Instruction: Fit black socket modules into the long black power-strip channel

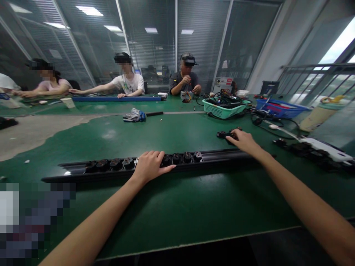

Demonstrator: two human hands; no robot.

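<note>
A long black channel [222, 158] lies across the green table in front of me, with a row of black socket modules [176, 158] set along its middle. My left hand [148, 165] is closed over the row, fingers across the sockets and thumb stretched along the near side. It hides part of the row. Beyond the channel's right part, my right hand [244, 141] has its thumb and fingers at a small group of loose black socket modules [221, 135]. Its fingertips are around one of these pieces, partly hidden by the hand.
A green basket [226, 111] and blue basket [283, 109] of parts stand at the back right. A white strip [327, 150] and black pieces [302, 149] lie right. Gloves [135, 115] lie mid-table. Several people sit opposite, one by a blue bar [116, 98].
</note>
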